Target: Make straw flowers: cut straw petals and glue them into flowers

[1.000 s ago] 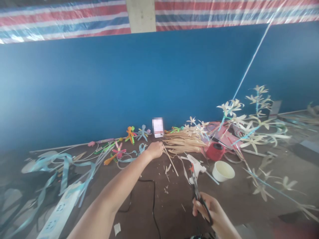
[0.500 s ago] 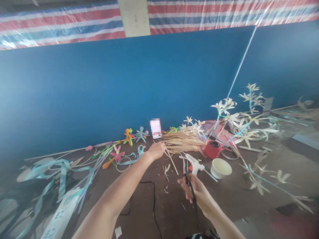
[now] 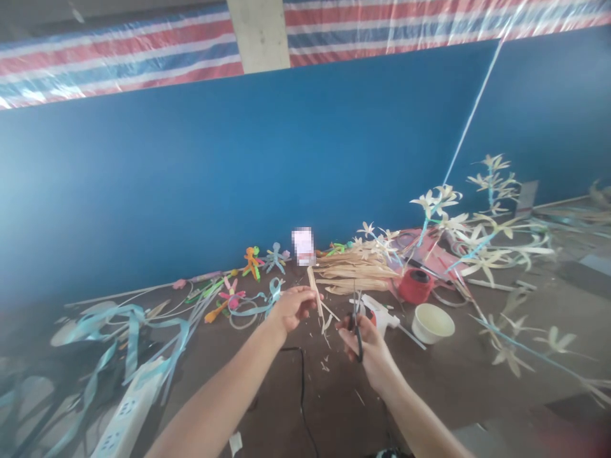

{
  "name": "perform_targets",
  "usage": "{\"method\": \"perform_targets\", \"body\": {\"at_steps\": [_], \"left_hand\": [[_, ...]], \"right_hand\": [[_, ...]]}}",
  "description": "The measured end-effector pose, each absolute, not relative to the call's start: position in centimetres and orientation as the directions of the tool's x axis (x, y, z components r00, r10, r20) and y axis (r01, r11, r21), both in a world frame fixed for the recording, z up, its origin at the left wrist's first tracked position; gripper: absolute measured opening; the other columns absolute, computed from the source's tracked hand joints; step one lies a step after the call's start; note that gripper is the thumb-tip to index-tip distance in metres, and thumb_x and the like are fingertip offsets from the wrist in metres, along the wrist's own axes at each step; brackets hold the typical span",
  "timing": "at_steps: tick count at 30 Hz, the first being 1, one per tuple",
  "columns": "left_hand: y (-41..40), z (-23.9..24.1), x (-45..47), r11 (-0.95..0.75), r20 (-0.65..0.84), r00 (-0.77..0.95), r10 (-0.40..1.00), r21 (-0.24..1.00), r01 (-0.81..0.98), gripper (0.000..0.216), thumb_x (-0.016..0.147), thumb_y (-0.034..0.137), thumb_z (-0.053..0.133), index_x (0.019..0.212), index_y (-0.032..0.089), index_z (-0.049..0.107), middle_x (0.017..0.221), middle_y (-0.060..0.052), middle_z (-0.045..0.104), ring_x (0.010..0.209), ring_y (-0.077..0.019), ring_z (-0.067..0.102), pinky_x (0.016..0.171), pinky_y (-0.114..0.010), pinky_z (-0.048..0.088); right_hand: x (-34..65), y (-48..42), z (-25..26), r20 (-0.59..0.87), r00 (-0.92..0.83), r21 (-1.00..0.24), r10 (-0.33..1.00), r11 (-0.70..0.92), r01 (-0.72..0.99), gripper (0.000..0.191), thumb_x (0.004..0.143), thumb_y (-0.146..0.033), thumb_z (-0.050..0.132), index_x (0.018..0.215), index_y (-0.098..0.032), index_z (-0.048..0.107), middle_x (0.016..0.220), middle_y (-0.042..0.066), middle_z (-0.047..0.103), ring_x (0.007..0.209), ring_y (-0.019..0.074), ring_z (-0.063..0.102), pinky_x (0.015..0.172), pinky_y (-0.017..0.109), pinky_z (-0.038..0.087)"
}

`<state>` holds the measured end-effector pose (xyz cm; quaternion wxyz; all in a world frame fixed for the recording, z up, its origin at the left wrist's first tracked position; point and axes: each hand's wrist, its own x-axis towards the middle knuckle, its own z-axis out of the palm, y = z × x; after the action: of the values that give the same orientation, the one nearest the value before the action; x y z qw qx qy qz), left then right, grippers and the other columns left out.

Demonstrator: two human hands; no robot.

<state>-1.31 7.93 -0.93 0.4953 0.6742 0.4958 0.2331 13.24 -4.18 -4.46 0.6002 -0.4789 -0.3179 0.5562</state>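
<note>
My left hand [image 3: 296,308] is closed on a pale dried-husk strip [image 3: 314,289] that stands up between thumb and fingers. A pair of scissors [image 3: 356,331] with black handles sits in my right hand [image 3: 365,350], blades pointing away from me. Behind both hands lies a bundle of tan husk strips [image 3: 358,273]. Small pale scraps [image 3: 325,364] are scattered on the brown table [image 3: 334,413] between my forearms. Just beyond my right hand rests a white glue gun [image 3: 382,313], partly covered by the fingers.
A cream bowl [image 3: 433,324] and a red tape roll [image 3: 415,286] stand at the right, near pale flowers on blue stems [image 3: 477,245]. Pipe-cleaner figures [image 3: 252,262] line the blue partition [image 3: 286,159]. At left lie blue ribbons [image 3: 136,315] and a power strip [image 3: 126,410]; a black cable [image 3: 302,388] crosses the table.
My left hand has come back from the husk bundle toward me, with a strip now upright in it. My right hand still holds the scissors, slightly further left. The view has shifted a little.
</note>
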Motion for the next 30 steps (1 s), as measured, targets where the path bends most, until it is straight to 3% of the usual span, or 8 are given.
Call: {"method": "perform_targets", "body": {"at_steps": [2,5,14,18,25,30], "left_hand": [[6.1,-1.1,-1.1,0.172,-0.253,0.358,0.899,0.955,0.243,0.02,0.067,0.031,0.053,0.077,0.014,0.055,0.075,-0.005,0.061,0.053,-0.0071,0.053,0.037,-0.015,0.031],[4.1,-1.0,-1.0,0.292,-0.3,0.298,0.906,0.954,0.071,0.018,0.06,0.03,0.06,0.069,0.015,0.053,0.061,0.001,0.054,0.047,-0.0053,0.046,0.035,-0.014,0.026],[1.8,-1.8,-2.1,0.125,-0.156,0.221,0.963,0.981,0.151,0.016,0.058,0.028,0.062,0.063,0.015,0.054,0.051,0.005,0.047,0.042,-0.0052,0.038,0.038,-0.017,0.028],[1.2,-2.0,-2.3,0.189,-0.214,0.255,0.943,0.975,0.119,0.014,0.059,0.027,0.061,0.063,0.015,0.055,0.052,0.004,0.049,0.045,-0.0065,0.041,0.039,-0.017,0.028],[0.6,-2.3,-2.3,0.392,-0.343,0.329,0.88,0.915,-0.095,0.016,0.058,0.026,0.064,0.064,0.013,0.056,0.053,0.003,0.049,0.045,-0.0053,0.04,0.038,-0.016,0.026],[0.9,-2.6,-3.4,0.346,-0.313,0.185,0.932,0.919,-0.188,0.022,0.058,0.031,0.065,0.069,0.014,0.058,0.059,0.002,0.051,0.048,-0.005,0.043,0.039,-0.015,0.03]], "right_hand": [[12.7,-3.5,-4.2,-0.115,0.172,-0.924,0.978,-0.042,-0.381,0.032,0.06,-0.036,0.067,0.077,-0.019,0.046,0.072,-0.002,0.054,0.041,0.0045,0.041,0.036,0.018,0.03],[11.9,-3.0,-3.9,-0.069,0.139,-0.92,0.988,-0.01,-0.391,0.029,0.059,-0.028,0.067,0.075,-0.019,0.045,0.065,-0.004,0.051,0.043,0.0043,0.039,0.038,0.017,0.029],[10.7,-2.9,-4.2,-0.02,0.114,-0.943,0.993,0.02,-0.333,0.022,0.061,-0.015,0.061,0.071,-0.018,0.042,0.059,-0.007,0.044,0.045,0.0043,0.037,0.039,0.015,0.027],[10.7,-2.7,-4.6,-0.025,0.122,-0.95,0.992,0.014,-0.312,0.023,0.06,-0.015,0.061,0.068,-0.019,0.04,0.053,-0.008,0.041,0.041,0.0043,0.035,0.037,0.015,0.027],[10.9,-3.1,-4.6,-0.092,0.036,-0.933,0.995,-0.073,-0.353,0.021,0.062,-0.02,0.061,0.073,-0.018,0.042,0.047,-0.009,0.038,0.036,0.0034,0.03,0.033,0.014,0.024],[11.5,-3.7,-4.0,-0.108,0.016,-0.928,0.994,-0.095,-0.36,0.021,0.061,-0.019,0.061,0.072,-0.018,0.043,0.051,-0.008,0.039,0.039,0.0042,0.033,0.033,0.015,0.028]]}}
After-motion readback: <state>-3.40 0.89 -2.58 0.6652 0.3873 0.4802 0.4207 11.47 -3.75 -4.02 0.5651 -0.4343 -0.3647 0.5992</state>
